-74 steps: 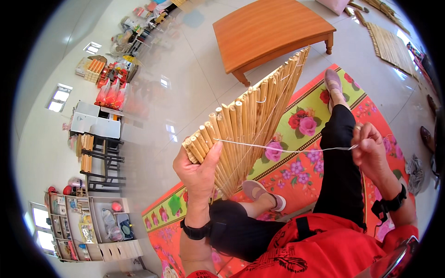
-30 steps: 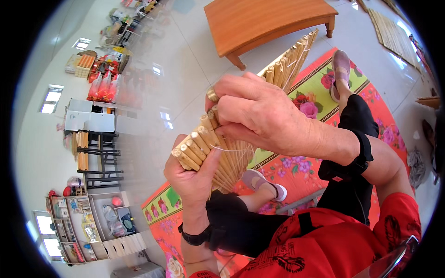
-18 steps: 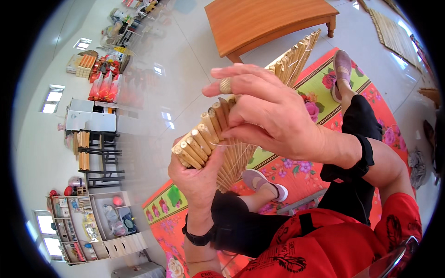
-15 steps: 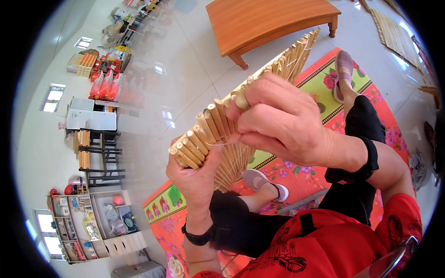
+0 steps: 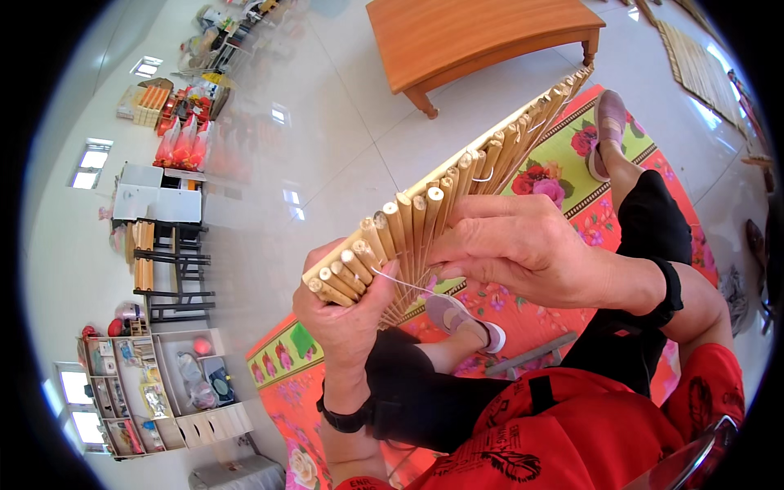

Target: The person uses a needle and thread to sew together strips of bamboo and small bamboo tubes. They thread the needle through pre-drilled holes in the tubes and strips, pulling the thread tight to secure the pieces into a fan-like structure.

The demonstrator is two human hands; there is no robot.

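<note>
A long row of cut pale sticks (image 5: 414, 218), laced with white cord along a light edge strip, slants up and away from me. My left hand (image 5: 344, 322) grips its lower left end, thumb pressed beside the stick tops. A white string (image 5: 400, 280) runs from near that thumb toward my right hand (image 5: 523, 251), whose curled fingertips pinch it just in front of the sticks. A gold-coloured band seen earlier on a right finger is hidden.
A floral mat (image 5: 291, 416) lies under my feet. A wooden low table (image 5: 482, 37) stands beyond the sticks. Another slatted mat (image 5: 694, 61) lies on the floor at upper right. Shelving (image 5: 114, 396), folded black-framed furniture (image 5: 171, 269) and stacked goods (image 5: 188, 147) line the left.
My right hand went from holding the string out at the right to working over the stick tops, then drew back down and rightward with the string, uncovering the row of tops.
</note>
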